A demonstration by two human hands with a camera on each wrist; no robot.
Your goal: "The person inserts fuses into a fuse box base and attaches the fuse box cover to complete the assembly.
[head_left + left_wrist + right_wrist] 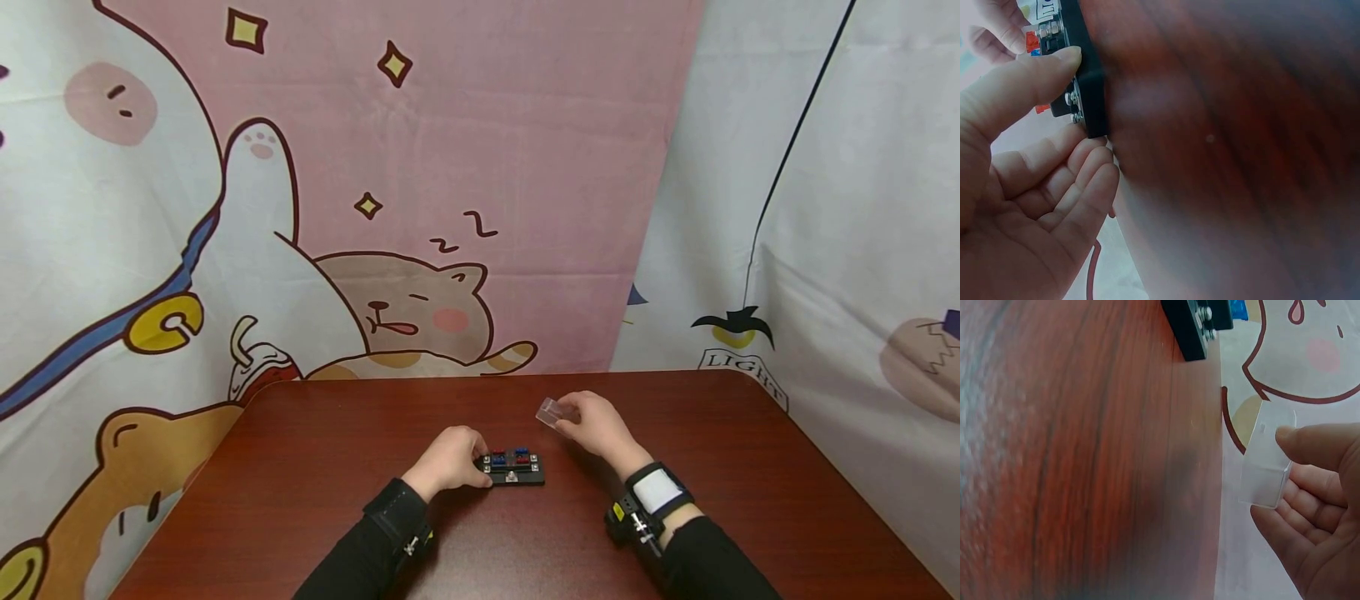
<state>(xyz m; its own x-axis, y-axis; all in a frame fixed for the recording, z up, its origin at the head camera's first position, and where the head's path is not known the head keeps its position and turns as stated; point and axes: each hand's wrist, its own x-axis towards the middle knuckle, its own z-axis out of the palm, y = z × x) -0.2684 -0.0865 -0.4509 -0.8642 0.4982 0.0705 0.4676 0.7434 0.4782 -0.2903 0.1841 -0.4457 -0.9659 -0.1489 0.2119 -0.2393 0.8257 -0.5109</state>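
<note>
A small black fuse block (517, 477) with red and blue blade fuses and metal screw terminals lies on the brown table. My left hand (452, 460) grips its left end. In the left wrist view the thumb (1054, 69) presses the block's black side, while the other fingers curl at its end. To the right and farther back, my right hand (596, 423) pinches a clear plastic cover (551, 412) between thumb and fingers. The right wrist view shows this see-through cover (1266, 456) held apart from the block, whose end (1191, 337) appears at the top.
The reddish-brown wooden table (337, 500) spreads out on all sides of the hands. Behind its far edge hangs a cloth (562, 167) printed with cartoon animals. Both wrists wear black straps with devices, such as the right wrist band (660, 492).
</note>
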